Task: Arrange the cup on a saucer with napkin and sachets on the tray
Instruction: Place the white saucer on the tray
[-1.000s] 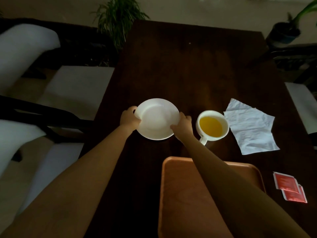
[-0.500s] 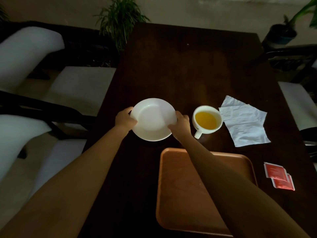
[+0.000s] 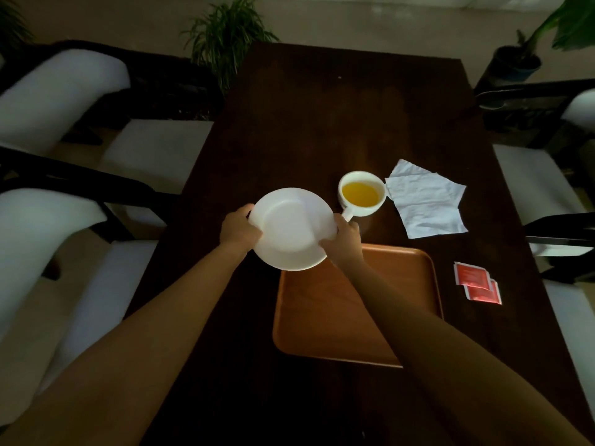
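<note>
The saucer point(image 3: 291, 228) has come toward the tray point(image 3: 415, 268) since a second ago, its near rim now overlapping the tray's far-left corner. The left hand point(image 3: 238, 228) grips its left rim and the right hand point(image 3: 344, 241) its right rim, both arms outstretched. Still on the desk point(image 3: 322, 123) are the cup point(image 3: 362, 194), napkin point(image 3: 425, 201) and sachets point(image 3: 476, 281).
</note>
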Tool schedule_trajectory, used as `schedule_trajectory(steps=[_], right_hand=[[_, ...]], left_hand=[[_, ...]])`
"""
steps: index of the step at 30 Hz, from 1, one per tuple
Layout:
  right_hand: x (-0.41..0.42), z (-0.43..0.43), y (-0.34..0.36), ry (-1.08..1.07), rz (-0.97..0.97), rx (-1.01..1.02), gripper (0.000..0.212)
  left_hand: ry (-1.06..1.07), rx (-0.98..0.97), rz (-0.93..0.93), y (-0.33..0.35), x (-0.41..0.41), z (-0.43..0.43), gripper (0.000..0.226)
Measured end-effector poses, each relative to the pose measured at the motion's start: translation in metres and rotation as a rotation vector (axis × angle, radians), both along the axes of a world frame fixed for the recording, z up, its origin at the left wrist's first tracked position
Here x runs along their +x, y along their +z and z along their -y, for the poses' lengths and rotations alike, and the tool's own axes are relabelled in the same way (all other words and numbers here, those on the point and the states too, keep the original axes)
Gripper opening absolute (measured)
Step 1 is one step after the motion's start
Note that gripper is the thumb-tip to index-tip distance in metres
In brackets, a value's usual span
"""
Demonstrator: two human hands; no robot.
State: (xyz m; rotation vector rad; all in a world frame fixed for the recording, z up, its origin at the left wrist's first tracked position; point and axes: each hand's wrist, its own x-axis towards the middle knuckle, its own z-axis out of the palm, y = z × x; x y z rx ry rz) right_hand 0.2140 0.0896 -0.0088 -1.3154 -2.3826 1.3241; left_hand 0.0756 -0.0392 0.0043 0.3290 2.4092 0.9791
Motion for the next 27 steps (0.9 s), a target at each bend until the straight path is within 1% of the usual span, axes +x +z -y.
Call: schedule_trajectory(steps=[5, 8, 11, 13, 17, 27], right_hand=[[0.048, 0.009, -0.004, -0.025, 0.031, -0.016, 0.045], [0.071, 0.011, -0.005, -0.027, 0.047, 0.003, 0.046], [0.09, 0.009, -0.007, 0.016, 0.068, 0.042, 0.043], [0.1, 0.008, -0.01, -0.004, 0.086, 0.024, 0.046], [0.114, 0.006, -0.018, -0.05, 0.123, -0.017, 0.052], [0.122, 0.006, -0.026, 0.011, 0.207, 0.055, 0.056]], left_hand=[[-0.064, -0.044, -0.023, -0.008, 0.049, 0.008, 0.048], [-0.088, -0.083, -0.026, -0.014, 0.072, 0.009, 0.05], [-0.107, -0.129, -0.052, -0.02, 0.09, 0.004, 0.051], [-0.108, -0.175, -0.075, -0.023, 0.1, 0.0, 0.052], [-0.129, -0.29, -0.114, -0.029, 0.113, -0.009, 0.054], [-0.156, -0.389, -0.149, -0.048, 0.118, -0.011, 0.046]])
